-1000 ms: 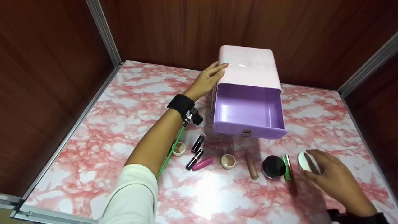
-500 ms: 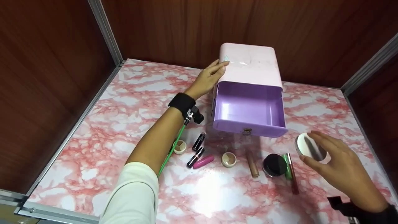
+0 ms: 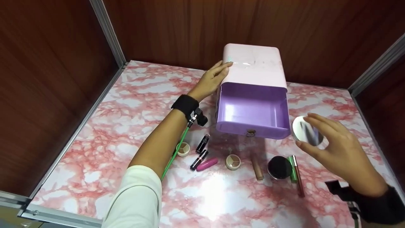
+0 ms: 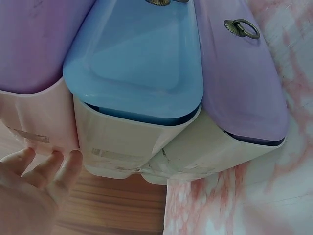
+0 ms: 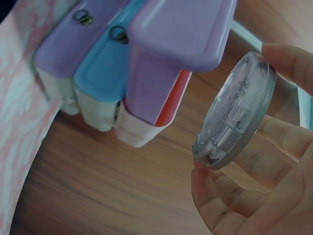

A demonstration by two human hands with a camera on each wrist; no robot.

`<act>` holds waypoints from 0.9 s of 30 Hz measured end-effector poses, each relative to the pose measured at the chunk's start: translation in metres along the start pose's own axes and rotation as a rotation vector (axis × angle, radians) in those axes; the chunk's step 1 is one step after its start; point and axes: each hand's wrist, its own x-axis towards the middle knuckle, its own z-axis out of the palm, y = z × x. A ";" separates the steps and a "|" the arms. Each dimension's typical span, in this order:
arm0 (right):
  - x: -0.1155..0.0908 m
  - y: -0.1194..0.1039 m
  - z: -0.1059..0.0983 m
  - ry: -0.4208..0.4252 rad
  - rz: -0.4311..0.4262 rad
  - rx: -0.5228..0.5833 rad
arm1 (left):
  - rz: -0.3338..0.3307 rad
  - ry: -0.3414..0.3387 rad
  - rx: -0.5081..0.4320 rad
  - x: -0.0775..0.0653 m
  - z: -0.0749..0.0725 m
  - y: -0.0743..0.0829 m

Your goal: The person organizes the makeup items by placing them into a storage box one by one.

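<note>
A drawer unit with a pale pink top (image 3: 256, 65) stands at the back of the table. Its top purple drawer (image 3: 253, 130) is pulled out, with nothing inside. In the left wrist view, a blue drawer (image 4: 137, 63) and a lower purple drawer (image 4: 244, 73) are pushed in. My left hand (image 3: 210, 79) rests on the unit's left side, fingers extended against the casing. Just right of the open drawer, my right hand (image 3: 338, 144) holds a round compact (image 3: 304, 130) by its edge, between thumb and fingers. Its shiny, mirror-like face shows from above; the right wrist view shows clear plastic sides (image 5: 232, 122).
Below the drawer lie two three-shade concealer pots (image 3: 233, 162), two black lipstick tubes (image 3: 199, 160), a pink tube (image 3: 207, 164), a brown tube (image 3: 257, 170), a black-lidded jar (image 3: 279, 167), a green tube (image 3: 293, 172) and a red tube (image 3: 299, 182). Wooden panels (image 3: 177, 34) enclose the table.
My right hand has carried the compact away from me and slightly left, from beside the red tube to the drawer's right side. My left hand stays on the unit.
</note>
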 end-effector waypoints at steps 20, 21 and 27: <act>0.063 -0.011 0.022 -0.089 0.004 0.092 | 0.025 0.014 0.009 -0.001 0.000 -0.002; 0.065 -0.010 0.024 -0.095 0.012 0.098 | 0.022 0.012 0.008 -0.001 0.001 -0.002; 0.075 -0.007 0.036 -0.118 0.038 0.123 | 0.008 0.005 -0.013 -0.003 0.002 0.003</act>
